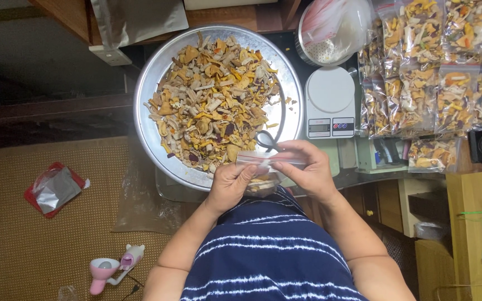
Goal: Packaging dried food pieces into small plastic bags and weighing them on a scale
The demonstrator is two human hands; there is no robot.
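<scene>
Both hands meet over the near rim of the pan (157, 72), just in front of the person's body. Left hand (231, 184) & right hand (308, 170) hold a small clear bag (263, 167) between them. Bag's long axis runs left-right, its top strip stretched from one hand to the other; the filled part hangs below, toward the striped shirt (274, 251). Left fingers (245, 174) closed on the bag's left end, thumb on top. Right fingers (292, 151) curled shut on the right end & the top edge. Both hands equally near, each has its own end; the bag's mouth sits level with the fingertips, no gap.

Bag holds some of the same dried mix (213, 100) as the pan: yellow, tan, orange & dark purple chips, heaped from pan's centre to its left side; the right side is mostly bare metal. A wire scoop or handle (269, 136) lies on the pan's near-right part, just behind the hands; can't tell which.

Right of the pan on the counter: a white scale (330, 100), nothing on its plate. Behind it a metal bowl (308, 53) w/ plastic bags inside. Far right: a stack of filled bags (430, 72), sealed, overlapping.

Floor, left side: a red & silver pouch (54, 189) on the mat (40, 245), a pink & white gadget (112, 270) near the person's left elbow
</scene>
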